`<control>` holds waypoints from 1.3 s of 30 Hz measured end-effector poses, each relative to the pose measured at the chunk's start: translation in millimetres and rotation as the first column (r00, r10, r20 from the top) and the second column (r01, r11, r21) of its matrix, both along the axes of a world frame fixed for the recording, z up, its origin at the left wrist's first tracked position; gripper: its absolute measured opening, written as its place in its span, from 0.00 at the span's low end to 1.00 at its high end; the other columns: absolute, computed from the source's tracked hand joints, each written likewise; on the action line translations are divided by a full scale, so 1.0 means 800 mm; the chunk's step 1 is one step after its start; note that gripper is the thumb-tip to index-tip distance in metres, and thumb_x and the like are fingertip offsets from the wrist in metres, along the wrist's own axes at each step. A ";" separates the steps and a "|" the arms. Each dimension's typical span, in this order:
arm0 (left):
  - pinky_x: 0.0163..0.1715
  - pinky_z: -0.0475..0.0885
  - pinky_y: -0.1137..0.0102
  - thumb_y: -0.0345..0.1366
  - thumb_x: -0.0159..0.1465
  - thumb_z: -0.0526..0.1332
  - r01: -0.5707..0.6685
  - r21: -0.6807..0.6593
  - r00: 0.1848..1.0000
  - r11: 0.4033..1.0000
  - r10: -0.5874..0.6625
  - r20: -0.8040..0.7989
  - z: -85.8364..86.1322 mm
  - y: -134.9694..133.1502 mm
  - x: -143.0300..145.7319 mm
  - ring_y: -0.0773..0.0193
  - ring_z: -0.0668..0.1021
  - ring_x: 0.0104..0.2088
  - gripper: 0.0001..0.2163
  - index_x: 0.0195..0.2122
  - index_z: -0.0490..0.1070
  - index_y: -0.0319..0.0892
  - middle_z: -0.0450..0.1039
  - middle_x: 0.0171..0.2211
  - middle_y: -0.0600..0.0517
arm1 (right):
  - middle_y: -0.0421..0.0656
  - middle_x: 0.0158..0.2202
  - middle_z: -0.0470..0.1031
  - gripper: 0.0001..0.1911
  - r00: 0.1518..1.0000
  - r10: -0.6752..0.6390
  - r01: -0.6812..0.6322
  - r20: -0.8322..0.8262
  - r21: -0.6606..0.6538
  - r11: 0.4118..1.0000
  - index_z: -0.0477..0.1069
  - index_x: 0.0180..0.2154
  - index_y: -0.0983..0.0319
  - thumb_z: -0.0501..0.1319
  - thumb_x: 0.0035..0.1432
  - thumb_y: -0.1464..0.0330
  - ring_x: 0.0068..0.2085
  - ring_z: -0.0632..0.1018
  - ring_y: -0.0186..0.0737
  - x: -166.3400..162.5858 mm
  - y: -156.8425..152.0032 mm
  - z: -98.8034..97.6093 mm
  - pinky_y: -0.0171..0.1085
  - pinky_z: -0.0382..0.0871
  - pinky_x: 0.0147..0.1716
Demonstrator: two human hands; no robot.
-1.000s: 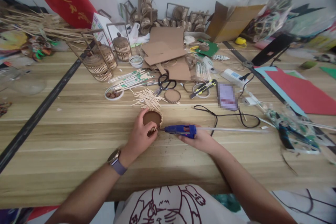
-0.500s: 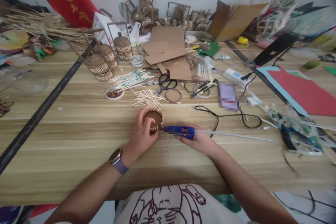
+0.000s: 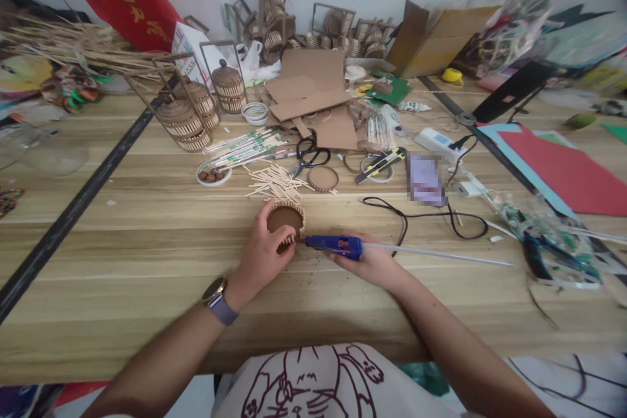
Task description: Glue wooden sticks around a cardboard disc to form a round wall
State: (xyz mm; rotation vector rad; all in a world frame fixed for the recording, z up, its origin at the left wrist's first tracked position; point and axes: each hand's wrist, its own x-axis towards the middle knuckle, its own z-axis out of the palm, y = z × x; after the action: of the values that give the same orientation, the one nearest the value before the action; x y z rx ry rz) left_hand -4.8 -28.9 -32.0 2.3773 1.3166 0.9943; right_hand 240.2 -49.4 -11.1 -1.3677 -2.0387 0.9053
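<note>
A small round basket (image 3: 285, 216) with a brown cardboard base and a wall of short wooden sticks rests on the wooden table (image 3: 147, 255). My left hand (image 3: 262, 257) curls round its near left side, fingers closed on the rim. A blue glue gun (image 3: 336, 245) lies in my right hand (image 3: 369, 262), which grips it low over the table. Its nozzle points left, just right of the basket's wall. A long clear glue stick (image 3: 435, 253) juts out of the gun's back to the right.
Loose short sticks (image 3: 277, 184) lie just beyond the basket, with scissors (image 3: 309, 155), a cardboard disc (image 3: 322, 178), a utility knife (image 3: 379, 165) and a phone (image 3: 424, 179). A black cable (image 3: 426, 215) loops at right. Finished stick baskets (image 3: 189, 114) and cardboard (image 3: 308, 95) stand farther back.
The glue gun's nozzle has drawn slightly right, away from the basket's wall. My left hand has kept its hold on the basket, which turned a little.
</note>
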 end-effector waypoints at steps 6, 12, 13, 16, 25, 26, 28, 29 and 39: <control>0.62 0.64 0.50 0.25 0.59 0.62 0.006 -0.014 1.000 1.000 -0.006 -0.009 0.001 0.000 0.000 0.41 0.58 0.66 0.06 0.35 0.71 0.41 0.41 0.66 0.44 | 0.44 0.34 0.79 0.08 1.000 -0.025 0.025 0.017 0.018 1.000 0.72 0.35 0.58 0.61 0.57 0.61 0.36 0.80 0.45 0.000 -0.001 -0.003 0.40 0.75 0.38; 0.62 0.63 0.48 0.24 0.58 0.63 0.009 -0.021 1.000 1.000 -0.009 -0.010 0.000 0.001 0.000 0.41 0.58 0.66 0.06 0.35 0.71 0.41 0.41 0.66 0.45 | 0.45 0.35 0.80 0.09 0.998 -0.017 0.015 0.059 0.034 0.999 0.72 0.36 0.59 0.60 0.58 0.61 0.37 0.81 0.44 0.001 -0.001 -0.004 0.39 0.75 0.38; 0.62 0.63 0.48 0.24 0.58 0.63 0.009 -0.022 1.000 1.000 -0.009 -0.009 0.000 0.001 0.000 0.41 0.58 0.66 0.06 0.35 0.71 0.41 0.41 0.66 0.45 | 0.44 0.35 0.80 0.09 0.998 -0.020 0.018 0.065 0.036 0.999 0.72 0.36 0.59 0.61 0.57 0.61 0.36 0.81 0.44 0.001 -0.001 -0.005 0.39 0.75 0.38; 0.62 0.64 0.48 0.24 0.58 0.63 0.009 -0.014 1.000 1.000 -0.009 -0.008 0.000 0.001 0.000 0.41 0.59 0.66 0.07 0.35 0.71 0.42 0.41 0.66 0.45 | 0.44 0.36 0.80 0.09 0.997 -0.031 0.028 0.065 0.048 0.998 0.73 0.38 0.58 0.61 0.57 0.61 0.37 0.81 0.44 0.000 -0.002 -0.006 0.39 0.76 0.38; 0.62 0.63 0.48 0.24 0.58 0.63 0.010 -0.017 1.000 1.000 -0.010 -0.010 0.000 0.001 0.001 0.41 0.58 0.66 0.07 0.35 0.71 0.42 0.42 0.66 0.45 | 0.46 0.37 0.80 0.12 0.992 -0.047 0.040 0.121 0.059 0.997 0.74 0.40 0.59 0.61 0.58 0.59 0.40 0.81 0.46 0.002 -0.003 -0.011 0.40 0.76 0.41; 0.62 0.64 0.48 0.24 0.58 0.63 0.009 -0.015 1.000 1.000 -0.010 -0.008 0.000 0.001 0.001 0.41 0.58 0.66 0.07 0.35 0.70 0.42 0.42 0.66 0.45 | 0.46 0.38 0.80 0.12 0.991 -0.048 0.041 0.126 0.064 0.997 0.74 0.40 0.59 0.61 0.58 0.59 0.41 0.81 0.46 0.002 -0.003 -0.012 0.40 0.76 0.40; 0.61 0.64 0.48 0.23 0.58 0.62 0.012 -0.011 1.000 1.000 -0.012 -0.007 0.000 0.001 0.001 0.41 0.58 0.66 0.07 0.34 0.70 0.42 0.43 0.65 0.44 | 0.46 0.38 0.80 0.11 0.992 -0.037 0.029 0.118 0.072 0.997 0.74 0.39 0.59 0.61 0.58 0.60 0.41 0.81 0.46 0.002 -0.003 -0.012 0.40 0.75 0.40; 0.61 0.64 0.48 0.23 0.58 0.62 0.014 -0.009 1.000 1.000 -0.014 -0.007 0.001 0.001 0.001 0.41 0.58 0.66 0.07 0.34 0.70 0.41 0.43 0.65 0.44 | 0.46 0.38 0.79 0.10 0.994 -0.028 0.020 0.109 0.074 0.997 0.73 0.38 0.59 0.61 0.59 0.60 0.40 0.81 0.45 0.002 -0.003 -0.011 0.40 0.75 0.40; 0.61 0.63 0.47 0.23 0.57 0.63 0.013 -0.014 1.000 1.000 -0.013 -0.014 0.001 0.001 0.001 0.42 0.59 0.65 0.07 0.35 0.70 0.42 0.43 0.66 0.45 | 0.44 0.36 0.79 0.08 0.993 -0.013 0.004 0.119 0.076 0.997 0.72 0.37 0.58 0.60 0.59 0.62 0.37 0.80 0.43 0.000 -0.003 -0.006 0.38 0.74 0.39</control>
State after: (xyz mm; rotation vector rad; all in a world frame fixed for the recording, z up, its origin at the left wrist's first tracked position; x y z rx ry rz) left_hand -4.0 -28.0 -31.2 2.3841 1.3071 0.9635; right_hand 239.8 -51.7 -16.2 -1.4184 -2.1317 0.7508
